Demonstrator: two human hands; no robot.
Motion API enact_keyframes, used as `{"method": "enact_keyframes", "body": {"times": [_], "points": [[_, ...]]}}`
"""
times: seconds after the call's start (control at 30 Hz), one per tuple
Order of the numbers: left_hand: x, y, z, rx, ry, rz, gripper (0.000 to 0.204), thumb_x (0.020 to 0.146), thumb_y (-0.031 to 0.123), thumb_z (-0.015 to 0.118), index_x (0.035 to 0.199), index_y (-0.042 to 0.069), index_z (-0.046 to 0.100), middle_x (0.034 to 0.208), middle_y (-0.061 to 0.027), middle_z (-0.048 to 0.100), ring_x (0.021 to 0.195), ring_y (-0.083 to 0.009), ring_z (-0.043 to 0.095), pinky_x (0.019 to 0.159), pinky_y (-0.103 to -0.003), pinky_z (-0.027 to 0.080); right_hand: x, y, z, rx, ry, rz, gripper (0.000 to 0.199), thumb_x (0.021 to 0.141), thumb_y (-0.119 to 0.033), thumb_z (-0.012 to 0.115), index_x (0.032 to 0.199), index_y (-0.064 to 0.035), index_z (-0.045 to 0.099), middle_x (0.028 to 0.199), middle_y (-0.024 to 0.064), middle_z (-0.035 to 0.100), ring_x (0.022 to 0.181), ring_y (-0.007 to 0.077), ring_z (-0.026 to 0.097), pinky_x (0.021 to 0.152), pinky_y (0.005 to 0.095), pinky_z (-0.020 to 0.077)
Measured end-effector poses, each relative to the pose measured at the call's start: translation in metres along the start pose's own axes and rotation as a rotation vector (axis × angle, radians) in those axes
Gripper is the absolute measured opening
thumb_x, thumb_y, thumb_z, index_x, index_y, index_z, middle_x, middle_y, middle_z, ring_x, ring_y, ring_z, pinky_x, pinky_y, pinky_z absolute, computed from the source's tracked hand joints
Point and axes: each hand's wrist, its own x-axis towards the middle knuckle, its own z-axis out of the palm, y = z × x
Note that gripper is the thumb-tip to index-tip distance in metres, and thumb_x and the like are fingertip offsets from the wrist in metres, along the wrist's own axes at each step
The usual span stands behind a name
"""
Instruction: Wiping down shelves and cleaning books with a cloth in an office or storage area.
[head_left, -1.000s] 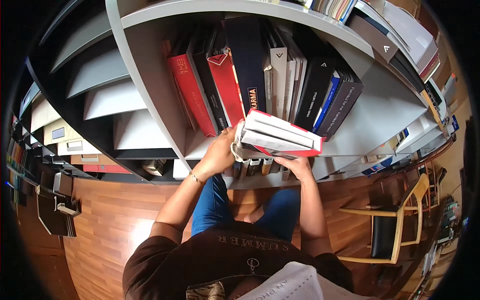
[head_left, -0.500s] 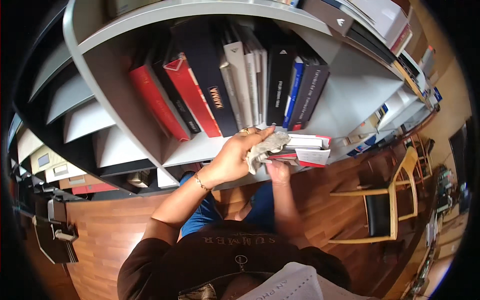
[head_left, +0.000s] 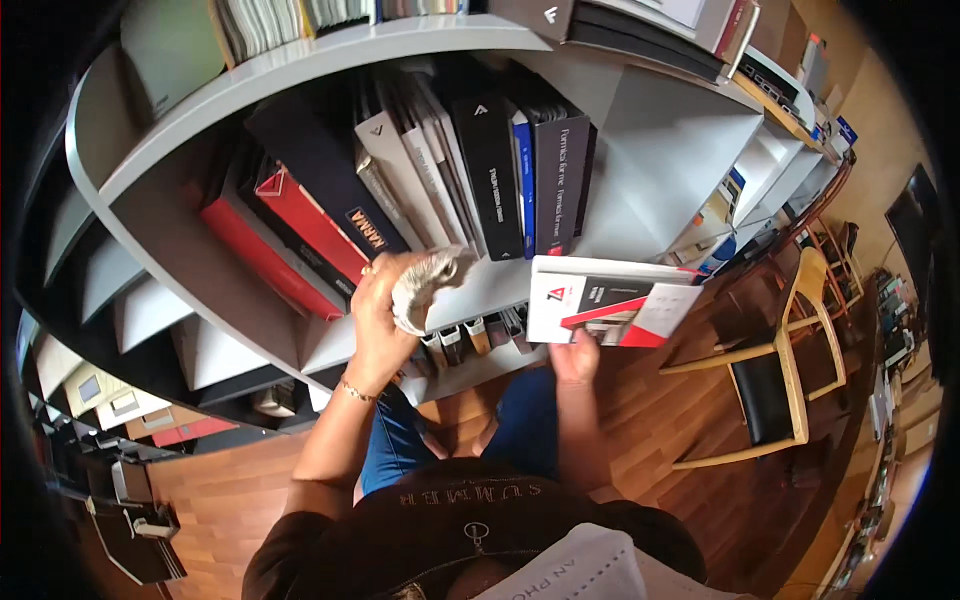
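My left hand (head_left: 378, 318) is closed around a crumpled greyish-white cloth (head_left: 422, 292), held in front of the lower part of the books on the shelf. At the right, my right hand (head_left: 575, 360) grips the lower edge of a white catalogue (head_left: 560, 300) with red and black shapes on its cover. That cover faces up toward me, and its thumb side lies over the front. Cloth and catalogue are apart. Behind the hands, the row of books includes a red binder (head_left: 270, 255), a thick dark navy binder (head_left: 335, 170), a black binder (head_left: 488, 180) and a slim blue book (head_left: 524, 180).
The light grey shelf unit (head_left: 330, 45) curves across the view, with more books on its upper board. Small sample pieces (head_left: 478, 338) stand on a lower shelf. A wooden chair (head_left: 765, 400) with a black seat is on the wood floor (head_left: 235, 490) at the right.
My hands have moved apart. The left, with the cloth, has gone left, away from the catalogue. The catalogue has turned so its front cover shows. The view has shifted over the shelf.
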Motion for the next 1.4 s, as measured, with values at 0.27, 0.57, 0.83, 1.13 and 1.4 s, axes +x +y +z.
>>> {"method": "enact_keyframes", "body": {"times": [0.27,0.57,0.83,1.13,1.4], "points": [[-0.065,-0.089,0.026,0.41,-0.377,-0.135,0.029,0.072,0.009,0.064,0.101,0.011,0.067,0.091,-0.0153,0.064,0.086,-0.0364,0.061,0.076,-0.043,0.05,0.08,-0.108,0.056,-0.686,0.234,-0.614,0.066,0.065,0.02,0.068,0.125,-0.0008,0.052,0.118,0.009,0.058,0.104,0.0206,0.058,0.086,0.0313,0.0516],[-0.087,-0.111,0.045,0.387,-0.147,-0.216,0.018,0.075,0.013,0.064,0.092,0.006,0.065,0.083,-0.017,0.062,0.081,-0.0389,0.06,0.071,-0.045,0.048,0.208,-0.105,0.039,-0.866,0.251,-0.613,0.054,0.062,0.015,0.071,0.112,-0.0018,0.059,0.106,0.0074,0.065,0.093,0.0202,0.063,0.085,0.0322,0.0494],[-0.093,-0.116,0.049,0.56,-0.242,-0.266,0.026,0.071,0.017,0.066,0.094,0.006,0.062,0.086,-0.0183,0.062,0.083,-0.0388,0.059,0.074,-0.046,0.048,0.313,-0.087,0.001,-0.967,0.354,-0.568,0.053,0.06,0.015,0.071,0.108,-0.0039,0.061,0.1,0.0054,0.067,0.09,0.0193,0.063,0.083,0.0324,0.05],[-0.09,-0.121,0.052,0.614,-0.303,-0.237,0.04,0.062,0.02,0.072,0.098,0.008,0.061,0.087,-0.018,0.062,0.084,-0.0394,0.059,0.078,-0.046,0.048,0.374,-0.082,-0.011,-1.073,0.386,-0.574,0.046,0.06,0.013,0.071,0.102,-0.005,0.066,0.094,0.0032,0.069,0.084,0.0175,0.063,0.08,0.0309,0.0483],[-0.091,-0.118,0.048,0.655,-0.357,-0.314,0.045,0.061,0.023,0.073,0.101,0.007,0.06,0.092,-0.0181,0.061,0.089,-0.0401,0.058,0.08,-0.047,0.047,0.393,-0.075,-0.009,-1.333,0.47,-0.679,0.04,0.058,0.002,0.078,0.095,-0.0052,0.065,0.087,0.0057,0.069,0.081,0.0204,0.064,0.077,0.0316,0.0489]]}}
